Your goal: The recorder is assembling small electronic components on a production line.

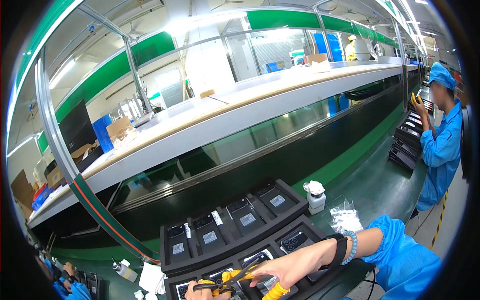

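My left hand (201, 294) is at the bottom edge, its fingers closed round the dark handles of a pair of scissors (243, 274). The blades point up and right, slightly apart. My right hand (286, 265) reaches in from the right beside the blades, its visible fingers apart and nothing seen in them. Yellow finger covers show on both hands. Beneath them lies a black foam tray (314, 231) of dark phones, partly hidden by my hands and arm. A second black tray (223, 245) behind it holds several dark phones (240, 212) with white labels.
To the trays' right stand a white bottle (316, 202) and a clear bag (345, 216) of white pieces. Another bottle (125, 270) and white cloths (151, 278) lie left. A co-worker in blue (442, 130) sits far right near stacked trays (406, 145); another person's hand (69, 270) shows lower left.
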Demonstrator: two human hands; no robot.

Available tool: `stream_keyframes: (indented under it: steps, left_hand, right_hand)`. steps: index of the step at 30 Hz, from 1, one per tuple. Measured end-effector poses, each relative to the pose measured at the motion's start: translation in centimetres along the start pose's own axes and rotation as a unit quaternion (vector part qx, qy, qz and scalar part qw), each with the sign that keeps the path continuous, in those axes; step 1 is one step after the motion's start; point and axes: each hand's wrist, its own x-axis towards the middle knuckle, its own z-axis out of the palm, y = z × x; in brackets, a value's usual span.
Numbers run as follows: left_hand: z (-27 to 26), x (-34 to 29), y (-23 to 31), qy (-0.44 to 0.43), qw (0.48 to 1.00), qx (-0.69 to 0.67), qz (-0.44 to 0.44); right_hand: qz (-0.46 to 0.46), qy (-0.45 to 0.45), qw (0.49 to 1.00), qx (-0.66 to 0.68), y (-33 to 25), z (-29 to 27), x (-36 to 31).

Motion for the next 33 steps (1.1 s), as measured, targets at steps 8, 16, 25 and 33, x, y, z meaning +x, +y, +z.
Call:
stream_keyframes:
  steps: [8, 16, 25, 33]
  left_hand:
    - [-0.6, 2.1, 0.9, 0.078, 0.994, 0.069, -0.032]
    - [-0.6, 2.4, 1.1, 0.062, 0.994, 0.053, -0.072]
    - [0.1, 1.1, 0.5, 0.006, 0.982, 0.126, -0.144]
    - [-0.9, 1.9, -0.1, 0.021, 0.963, 0.1, -0.25]
  right_hand:
    - [0.025, -0.014, 0.996, 0.09, 0.3, 0.7, 0.5]
    - [-0.016, -0.021, 0.997, 0.069, -0.1, 0.9, 0.9]
    - [-0.034, -0.008, 0.999, 0.039, -1.8, 1.3, 0.4]
    - [-0.007, 0.016, 1.0, -0.014, -0.7, 0.4, -0.2]
